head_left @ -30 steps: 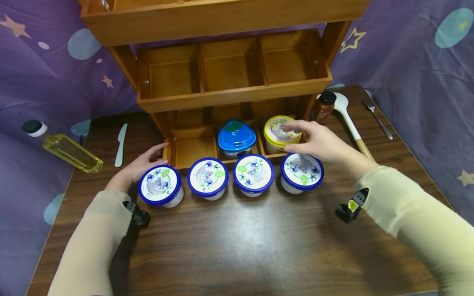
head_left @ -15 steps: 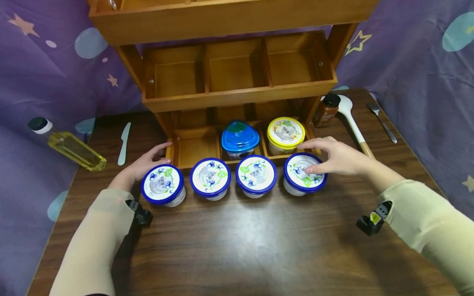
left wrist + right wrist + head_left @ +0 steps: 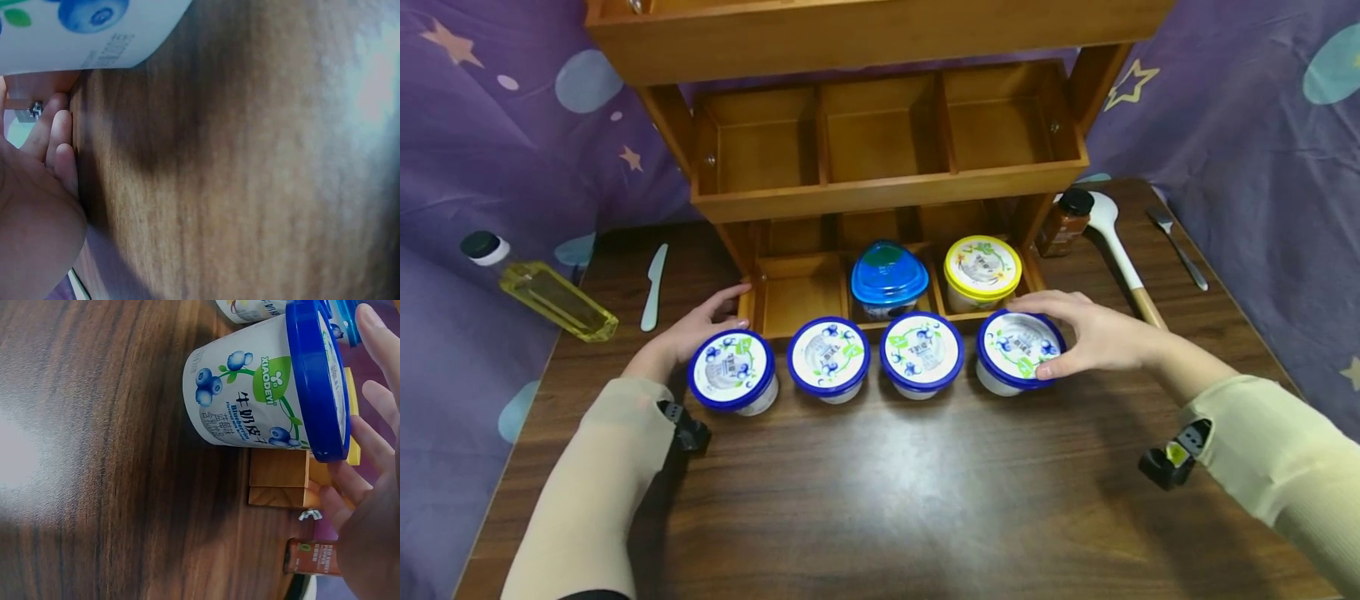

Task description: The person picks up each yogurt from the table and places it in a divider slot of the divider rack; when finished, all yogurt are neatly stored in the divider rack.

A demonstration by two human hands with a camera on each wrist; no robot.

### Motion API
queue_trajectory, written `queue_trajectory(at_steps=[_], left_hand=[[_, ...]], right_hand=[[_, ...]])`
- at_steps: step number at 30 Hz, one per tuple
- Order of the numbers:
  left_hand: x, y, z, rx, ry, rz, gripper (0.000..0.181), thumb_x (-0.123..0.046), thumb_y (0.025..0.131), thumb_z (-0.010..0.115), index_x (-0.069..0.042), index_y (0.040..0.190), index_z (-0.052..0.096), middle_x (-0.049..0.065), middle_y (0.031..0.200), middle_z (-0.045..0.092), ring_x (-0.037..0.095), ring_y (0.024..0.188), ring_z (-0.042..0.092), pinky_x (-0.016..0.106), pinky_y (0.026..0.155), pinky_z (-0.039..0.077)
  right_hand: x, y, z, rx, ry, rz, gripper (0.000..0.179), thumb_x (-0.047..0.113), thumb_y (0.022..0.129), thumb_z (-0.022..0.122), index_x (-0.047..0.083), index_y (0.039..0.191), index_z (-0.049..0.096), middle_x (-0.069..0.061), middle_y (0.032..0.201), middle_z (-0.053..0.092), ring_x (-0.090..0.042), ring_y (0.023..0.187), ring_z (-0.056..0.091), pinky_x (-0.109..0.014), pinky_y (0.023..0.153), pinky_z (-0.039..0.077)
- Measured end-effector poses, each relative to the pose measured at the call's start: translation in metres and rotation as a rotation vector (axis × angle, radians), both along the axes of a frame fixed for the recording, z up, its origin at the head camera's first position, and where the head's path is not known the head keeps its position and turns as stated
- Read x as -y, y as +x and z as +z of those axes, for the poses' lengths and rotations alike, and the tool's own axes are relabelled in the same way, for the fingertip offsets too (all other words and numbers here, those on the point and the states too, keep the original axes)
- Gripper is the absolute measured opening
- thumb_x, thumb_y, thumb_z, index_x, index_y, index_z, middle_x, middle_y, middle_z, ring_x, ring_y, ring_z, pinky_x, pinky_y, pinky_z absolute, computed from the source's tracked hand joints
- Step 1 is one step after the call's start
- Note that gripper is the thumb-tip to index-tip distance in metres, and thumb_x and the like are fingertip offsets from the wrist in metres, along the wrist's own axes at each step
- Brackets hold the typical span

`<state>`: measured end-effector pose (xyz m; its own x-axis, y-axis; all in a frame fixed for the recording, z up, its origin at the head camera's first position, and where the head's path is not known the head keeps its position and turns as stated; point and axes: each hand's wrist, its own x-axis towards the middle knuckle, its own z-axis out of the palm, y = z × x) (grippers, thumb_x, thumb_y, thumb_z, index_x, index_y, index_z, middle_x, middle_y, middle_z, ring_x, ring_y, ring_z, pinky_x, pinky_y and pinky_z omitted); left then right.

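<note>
Several white tubs with blue lids and blueberry pictures stand in a row before a wooden shelf rack. My right hand is at the rightmost blueberry tub, thumb over the near side of its lid and fingers spread behind it. In the right wrist view that tub stands upright on the table, fingertips close to the lid rim. My left hand rests against the rack's lower left corner, behind the leftmost blueberry tub. A yellow-lidded tub and a blue triangular-lidded tub sit in the rack's bottom tier.
An oil bottle and a pale table knife lie at left. To the right are a black-capped spice jar, a white spoon with a wooden handle and a fork. Purple cloth hangs behind.
My right hand has moved off the yellow-lidded tub, down and right, to the rightmost blueberry tub. The left hand stays at the rack's corner; the view has shifted slightly.
</note>
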<state>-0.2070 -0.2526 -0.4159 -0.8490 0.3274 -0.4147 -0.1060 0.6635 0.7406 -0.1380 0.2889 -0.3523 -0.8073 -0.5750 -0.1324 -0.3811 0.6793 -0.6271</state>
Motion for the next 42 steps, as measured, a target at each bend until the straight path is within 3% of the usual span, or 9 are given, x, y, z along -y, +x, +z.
queue_trajectory(at_steps=[7,14,22,29,38,42], left_hand=[[0.003,-0.003,-0.007,-0.018,-0.007,-0.004,0.076,-0.056,0.089,0.052,-0.031,0.150,0.016,0.022,0.149,0.022,0.044,0.132,0.024,0.064,0.101,0.022],[0.004,-0.003,-0.008,-0.027,-0.003,0.000,0.075,-0.056,0.089,0.052,-0.030,0.150,0.017,0.021,0.149,0.022,0.044,0.132,0.025,0.064,0.101,0.022],[0.002,-0.003,-0.008,-0.026,-0.003,-0.002,0.075,-0.055,0.089,0.052,-0.030,0.150,0.017,0.022,0.149,0.022,0.044,0.132,0.025,0.064,0.101,0.022],[0.002,-0.001,-0.005,-0.029,0.003,-0.011,0.072,-0.051,0.091,0.051,-0.030,0.150,0.016,0.024,0.149,0.020,0.046,0.133,0.023,0.065,0.100,0.021],[0.000,0.000,-0.004,-0.027,0.004,-0.011,0.074,-0.052,0.090,0.052,-0.030,0.151,0.015,0.024,0.149,0.020,0.046,0.133,0.023,0.065,0.100,0.021],[0.001,0.000,-0.003,-0.022,0.002,-0.002,0.073,-0.051,0.091,0.052,-0.030,0.150,0.015,0.023,0.149,0.020,0.045,0.133,0.023,0.065,0.101,0.021]], right_hand=[[0.002,0.003,-0.003,0.067,0.044,0.042,0.084,0.036,0.068,0.083,0.020,0.140,0.041,-0.014,0.147,0.025,-0.043,0.130,0.021,-0.068,0.092,0.026],[0.004,0.005,-0.008,0.064,-0.008,0.070,0.089,0.036,0.067,0.084,0.016,0.140,0.038,-0.017,0.147,0.021,-0.039,0.128,0.026,-0.062,0.096,0.027],[0.004,0.006,-0.007,-0.039,0.001,0.080,0.086,0.035,0.067,0.084,0.012,0.137,0.041,-0.016,0.142,0.028,-0.035,0.123,0.034,-0.057,0.094,0.032],[0.008,0.007,0.010,-0.111,0.019,0.044,0.081,0.033,0.066,0.083,0.013,0.134,0.044,-0.016,0.139,0.032,-0.035,0.120,0.038,-0.056,0.091,0.036],[0.014,0.004,0.028,-0.272,-0.062,-0.001,0.079,0.023,0.058,0.087,0.009,0.127,0.052,-0.015,0.135,0.040,-0.031,0.120,0.038,-0.052,0.089,0.035],[0.016,0.000,0.036,-0.293,-0.097,-0.009,0.080,0.019,0.057,0.088,0.009,0.128,0.052,-0.013,0.136,0.040,-0.029,0.121,0.037,-0.051,0.089,0.034]])
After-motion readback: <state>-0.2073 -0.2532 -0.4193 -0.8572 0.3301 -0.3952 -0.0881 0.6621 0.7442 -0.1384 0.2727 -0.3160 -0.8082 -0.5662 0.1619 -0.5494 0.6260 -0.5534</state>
